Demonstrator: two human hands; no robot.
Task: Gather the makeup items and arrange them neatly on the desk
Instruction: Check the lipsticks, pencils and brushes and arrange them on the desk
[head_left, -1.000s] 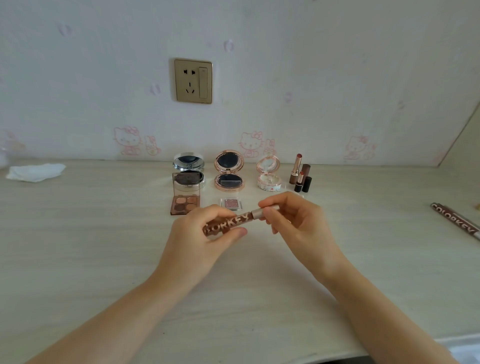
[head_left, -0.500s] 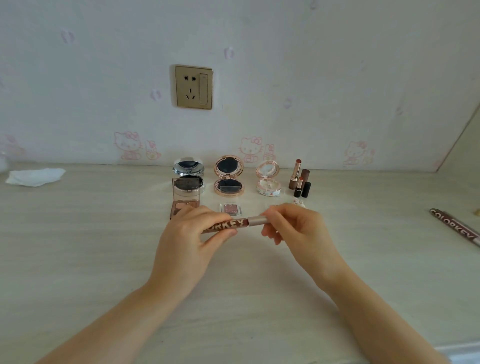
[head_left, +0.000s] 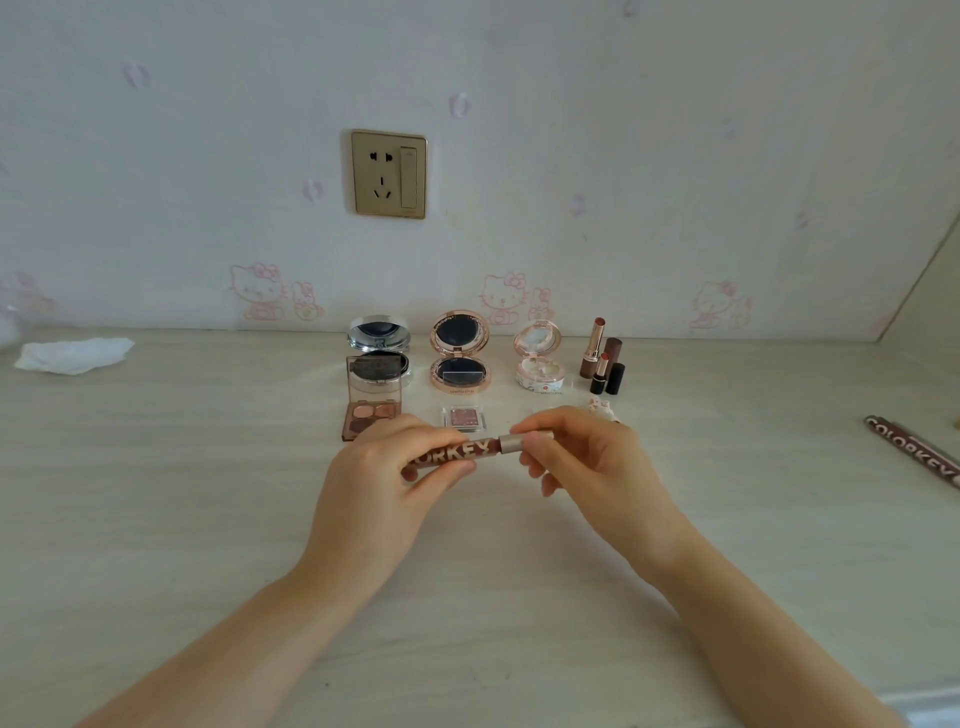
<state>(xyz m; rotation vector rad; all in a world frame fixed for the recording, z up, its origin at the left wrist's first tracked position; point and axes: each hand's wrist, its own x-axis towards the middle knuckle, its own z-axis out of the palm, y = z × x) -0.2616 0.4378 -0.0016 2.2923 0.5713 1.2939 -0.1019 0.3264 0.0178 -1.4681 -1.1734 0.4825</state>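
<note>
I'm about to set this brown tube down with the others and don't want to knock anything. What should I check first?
1. Both hands hold the brown tube: left hand grips the body, right hand pinches the pale cap: ok.
2. Cap fully seated: cannot tell.
3. Tube lifted off the desk: ok.
4. Small square pan lies just behind the tube; clearance: cannot tell.
5. Second brown tube lies far right, not gathered: not ok.

We see a gold wall socket (head_left: 388, 174) on pale wallpaper (head_left: 675, 156) printed with faint pink cartoon cats (head_left: 258, 291), and a crumpled white tissue (head_left: 72, 354) lying at the far left of the light wood-grain desk (head_left: 156, 519), close to the wall.
</note>
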